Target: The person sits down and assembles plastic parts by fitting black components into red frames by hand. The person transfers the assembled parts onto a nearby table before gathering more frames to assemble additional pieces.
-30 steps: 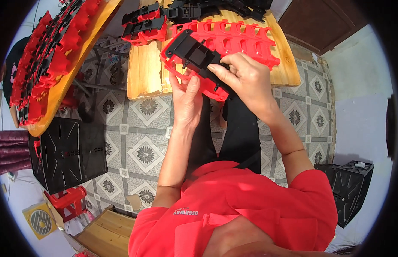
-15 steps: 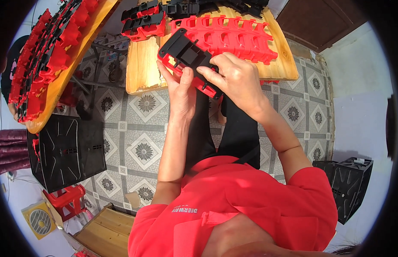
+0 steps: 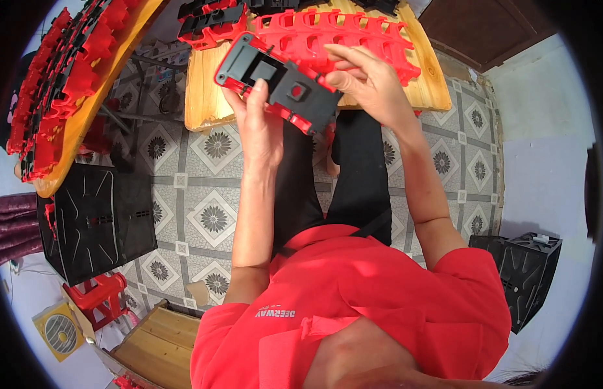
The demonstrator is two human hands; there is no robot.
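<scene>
Flat black plastic panel (image 3: 278,81) with red edging and square cut-outs, tilted, held above the near edge of the wooden table (image 3: 204,97). Gripped from below by left hand (image 3: 259,126), fingers curled round it; right hand (image 3: 369,84) pinching its far end. Red ribbed parts (image 3: 340,35) just behind on that table.

Bright daylight falls from above on my wooden tabletop (image 3: 204,97) and the tiled floor (image 3: 210,168), colours vivid and saturated. My arms cast soft shadows on my trousers. The fisheye bends straight edges toward the rim, a black vignette rings the view, and the centre stays sharp.
</scene>
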